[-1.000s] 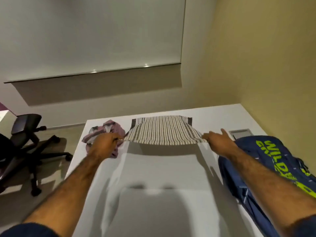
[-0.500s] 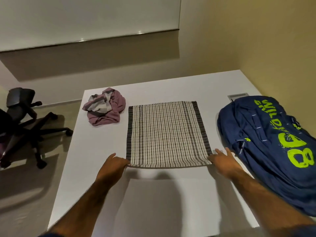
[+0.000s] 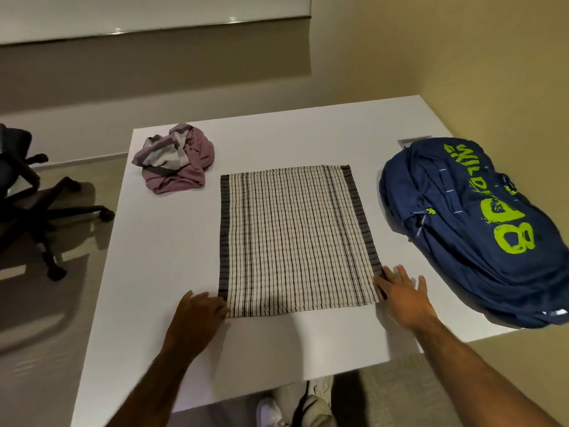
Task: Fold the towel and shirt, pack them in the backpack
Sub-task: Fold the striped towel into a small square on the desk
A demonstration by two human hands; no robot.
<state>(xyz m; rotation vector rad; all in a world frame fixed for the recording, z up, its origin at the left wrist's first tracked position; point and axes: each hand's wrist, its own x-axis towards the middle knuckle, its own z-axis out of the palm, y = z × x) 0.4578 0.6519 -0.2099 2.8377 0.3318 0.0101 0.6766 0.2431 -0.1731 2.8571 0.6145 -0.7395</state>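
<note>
The white bench (image 3: 172,241) is carrying everything. The blue backpack (image 3: 468,229) is lying on its side at the right (nothing is looking packed yet, I judge). The checked towel (image 3: 292,235) is lying flat mid-bench, its folding seemingly barely begun. The mauve shirt (image 3: 175,161) is sitting crumpled at the far left, unfolded. The right hand (image 3: 403,297) is resting spread and released on the towel's near right corner. The left hand (image 3: 197,315) is touching the near left corner, and I cannot tell whether it is pinching.

The checked cream towel (image 3: 295,238) lies flat in the middle, dark bands down both sides. The mauve shirt (image 3: 175,161) sits crumpled far left. The navy backpack (image 3: 462,229) lies lengthways on the right.
</note>
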